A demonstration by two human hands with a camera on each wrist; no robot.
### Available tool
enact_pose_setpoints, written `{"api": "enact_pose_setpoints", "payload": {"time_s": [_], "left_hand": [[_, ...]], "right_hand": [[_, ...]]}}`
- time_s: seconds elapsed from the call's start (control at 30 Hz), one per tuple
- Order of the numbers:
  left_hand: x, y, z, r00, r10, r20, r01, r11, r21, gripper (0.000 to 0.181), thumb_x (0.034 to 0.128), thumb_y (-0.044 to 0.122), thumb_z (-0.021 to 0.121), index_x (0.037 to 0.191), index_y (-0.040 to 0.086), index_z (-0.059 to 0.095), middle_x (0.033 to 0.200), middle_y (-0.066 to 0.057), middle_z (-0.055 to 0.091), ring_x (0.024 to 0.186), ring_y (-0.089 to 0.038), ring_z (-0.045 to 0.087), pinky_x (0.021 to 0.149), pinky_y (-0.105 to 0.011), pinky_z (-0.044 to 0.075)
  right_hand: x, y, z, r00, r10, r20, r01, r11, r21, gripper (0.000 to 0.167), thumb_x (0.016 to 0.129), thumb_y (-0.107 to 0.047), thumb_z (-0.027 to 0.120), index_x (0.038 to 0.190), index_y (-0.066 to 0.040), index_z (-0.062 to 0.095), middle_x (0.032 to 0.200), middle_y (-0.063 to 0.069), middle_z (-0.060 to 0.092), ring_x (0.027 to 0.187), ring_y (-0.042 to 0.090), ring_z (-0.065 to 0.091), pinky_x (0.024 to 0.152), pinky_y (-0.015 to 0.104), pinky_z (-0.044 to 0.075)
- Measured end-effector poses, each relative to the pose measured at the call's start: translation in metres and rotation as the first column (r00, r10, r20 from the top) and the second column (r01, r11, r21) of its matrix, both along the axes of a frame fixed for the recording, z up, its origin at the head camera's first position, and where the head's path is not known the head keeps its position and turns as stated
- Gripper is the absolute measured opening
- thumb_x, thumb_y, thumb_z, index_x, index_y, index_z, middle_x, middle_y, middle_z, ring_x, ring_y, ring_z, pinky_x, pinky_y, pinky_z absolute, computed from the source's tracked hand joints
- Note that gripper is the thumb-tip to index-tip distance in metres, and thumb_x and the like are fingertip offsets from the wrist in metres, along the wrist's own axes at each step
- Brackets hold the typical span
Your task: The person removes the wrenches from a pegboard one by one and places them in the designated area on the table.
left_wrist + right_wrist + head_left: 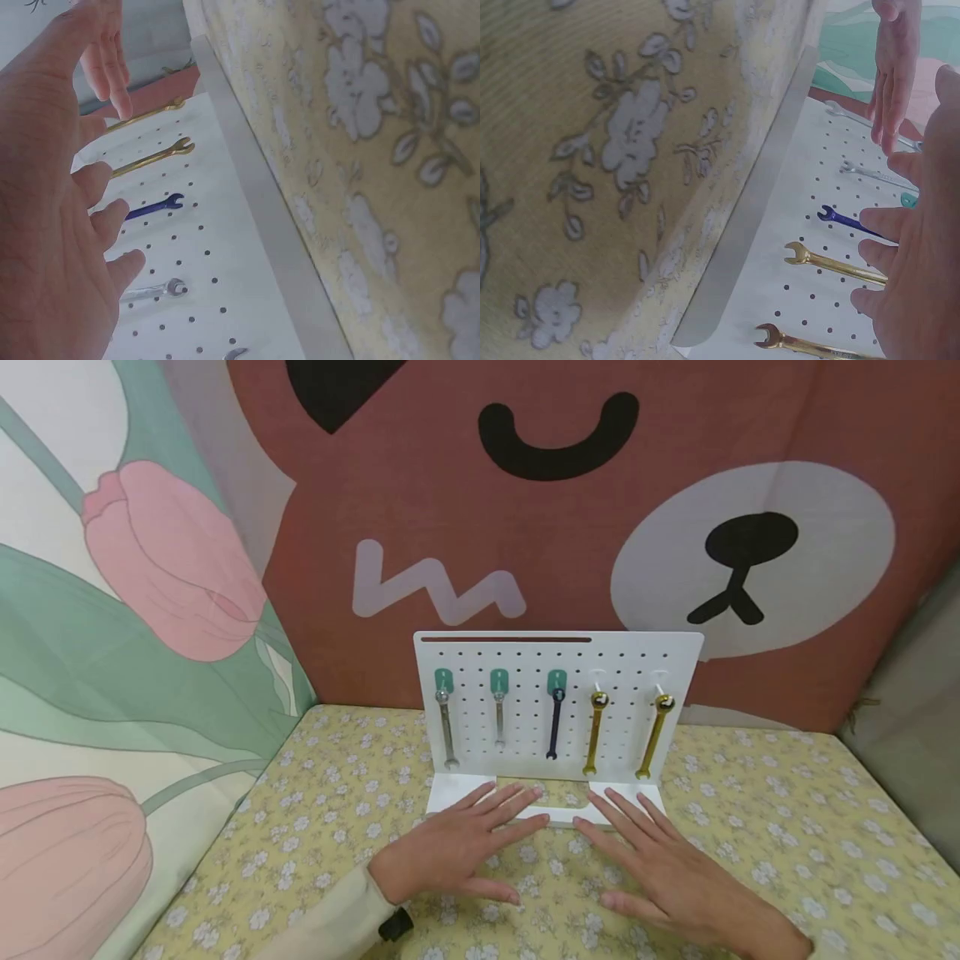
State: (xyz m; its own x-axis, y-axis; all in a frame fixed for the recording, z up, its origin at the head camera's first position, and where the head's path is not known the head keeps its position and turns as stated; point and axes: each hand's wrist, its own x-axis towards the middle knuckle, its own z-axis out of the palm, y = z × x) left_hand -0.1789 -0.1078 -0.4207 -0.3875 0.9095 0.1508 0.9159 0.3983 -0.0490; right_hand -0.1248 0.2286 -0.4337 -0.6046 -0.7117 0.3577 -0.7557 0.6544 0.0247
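Observation:
A white pegboard stands upright on its base, with several combination wrenches hanging in a row. From the left come a long silver wrench, a shorter silver wrench, a dark blue wrench and two gold ones, an inner gold wrench and an outer gold wrench. In front of the board's base my left hand is held flat, palm down, fingers spread, holding nothing. My right hand mirrors it on the right, fingers straight and empty. Whether the fingertips touch the base cannot be told.
Teal hooks carry the silver and blue wrenches; white hooks carry the gold ones. A yellow floral cloth covers the table. Behind rises a brown printed backdrop, and a tulip-print curtain hangs at the left.

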Motion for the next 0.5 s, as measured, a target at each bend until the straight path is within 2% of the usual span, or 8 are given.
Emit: {"api": "enact_pose_setpoints", "payload": {"time_s": [0.27, 0.4, 0.5], "left_hand": [[-0.003, -0.010, 0.004, 1.000, 0.019, -0.006, -0.019, 0.998, 0.060, 0.091, 0.0990, 0.069, 0.048, 0.167, 0.023, 0.009, 0.172, -0.006, 0.003, 0.156, -0.019, 0.005, 0.122, -0.043, 0.015], [-0.003, -0.017, 0.010, 0.999, 0.028, -0.026, -0.026, 0.996, 0.090, 0.091, 0.0989, 0.065, 0.054, 0.167, 0.021, 0.013, 0.172, -0.005, 0.003, 0.156, -0.018, 0.007, 0.121, -0.043, 0.018], [-0.003, -0.021, 0.016, 0.996, 0.062, -0.057, -0.056, 0.992, 0.115, 0.088, 0.1000, 0.057, 0.060, 0.167, 0.020, 0.016, 0.172, -0.005, 0.006, 0.156, -0.020, 0.011, 0.121, -0.044, 0.020]], "right_hand": [[-0.001, 0.001, 0.004, 1.000, -0.003, -0.001, 0.003, 1.000, -0.024, 0.082, 0.095, -0.042, 0.072, 0.163, -0.020, 0.031, 0.168, 0.010, 0.024, 0.151, 0.036, 0.024, 0.121, 0.037, -0.005], [-0.002, 0.001, 0.004, 1.000, -0.017, -0.009, 0.016, 1.000, -0.025, 0.083, 0.094, -0.042, 0.073, 0.163, -0.018, 0.033, 0.168, 0.010, 0.024, 0.150, 0.036, 0.026, 0.121, 0.036, -0.004], [-0.003, 0.003, 0.005, 0.999, -0.051, 0.007, 0.052, 0.998, -0.029, 0.084, 0.094, -0.043, 0.074, 0.163, -0.020, 0.032, 0.167, 0.008, 0.026, 0.149, 0.035, 0.029, 0.120, 0.031, -0.005]]}}
